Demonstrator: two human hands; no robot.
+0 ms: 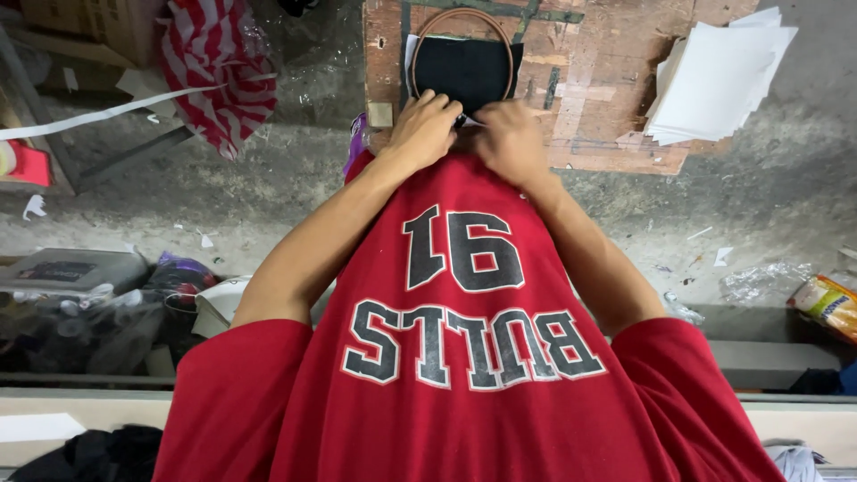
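Head view: left hand (pixel 422 128) and right hand (pixel 509 138), fingers curled and pinching the near edge of black fabric (pixel 464 70) in a wooden hoop (pixel 461 18) on the workbench (pixel 607 80); tensioning step, next calls for even pulling.

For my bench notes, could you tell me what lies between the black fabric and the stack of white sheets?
In the head view, only bare wooden board separates the black fabric from the white sheets.

1. Your left hand (pixel 424 129) is curled, knuckles up, fingers bent down and pressed together at the tips.
2. Your right hand (pixel 509 138) sits just beside it, fingers likewise curled, the two hands almost touching.
3. Both bare forearms reach forward from short red sleeves, elbows spread wide, wrists converging.
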